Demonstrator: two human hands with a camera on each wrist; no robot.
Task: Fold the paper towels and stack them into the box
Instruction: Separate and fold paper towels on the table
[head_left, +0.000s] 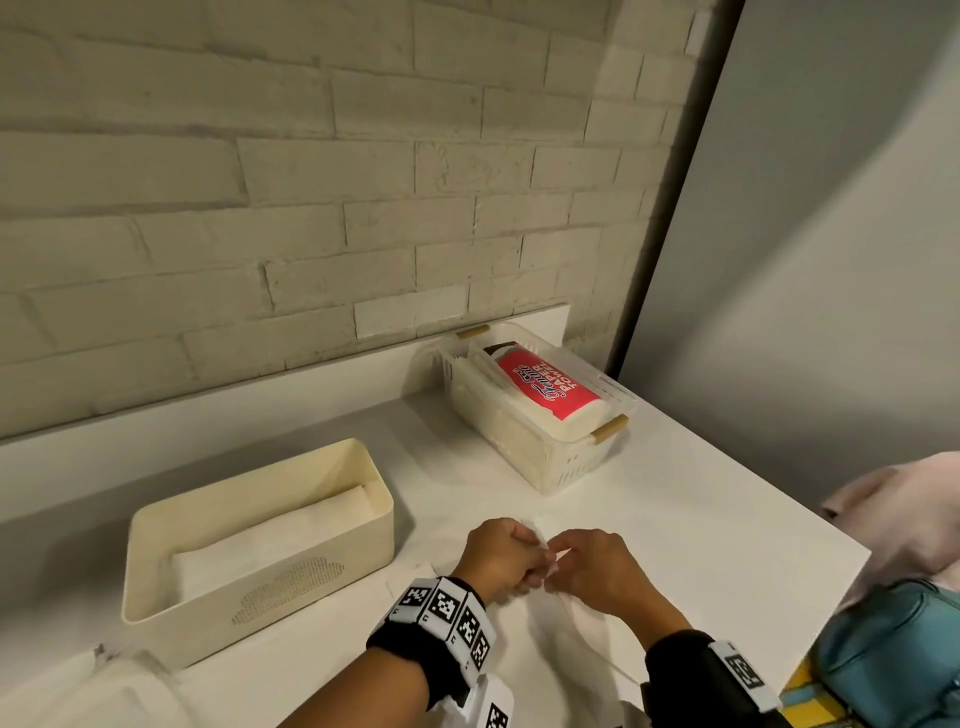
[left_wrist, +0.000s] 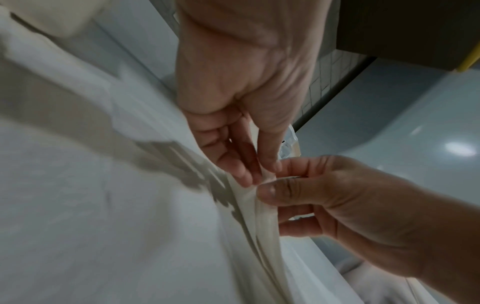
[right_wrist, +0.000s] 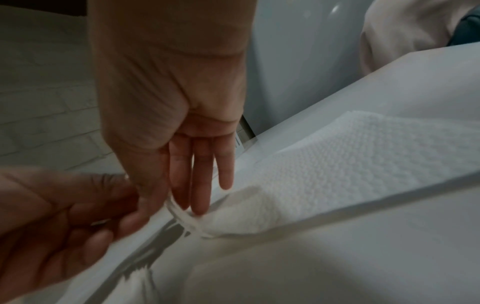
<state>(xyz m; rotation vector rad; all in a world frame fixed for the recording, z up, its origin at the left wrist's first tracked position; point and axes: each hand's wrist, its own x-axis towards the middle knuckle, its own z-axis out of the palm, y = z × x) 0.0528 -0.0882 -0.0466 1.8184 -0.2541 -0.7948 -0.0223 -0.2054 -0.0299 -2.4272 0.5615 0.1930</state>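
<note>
A white paper towel (head_left: 589, 626) lies on the white table (head_left: 701, 519) beneath my hands. My left hand (head_left: 530, 569) and right hand (head_left: 563, 558) meet above it, and each pinches the towel's bunched edge (left_wrist: 259, 207) between thumb and fingers. In the right wrist view the embossed towel (right_wrist: 350, 164) stretches away to the right of the right hand's fingers (right_wrist: 200, 185). To the left stands the open cream box (head_left: 358, 457) with folded towels (head_left: 270, 540) lying flat inside.
A white slotted basket (head_left: 550, 467) at the back right holds a red-labelled paper towel pack (head_left: 543, 387). A teal bag (head_left: 893, 654) and pink fabric (head_left: 904, 509) sit past the table's right edge. A clear plastic item (head_left: 119, 691) lies at the front left. The brick wall runs behind.
</note>
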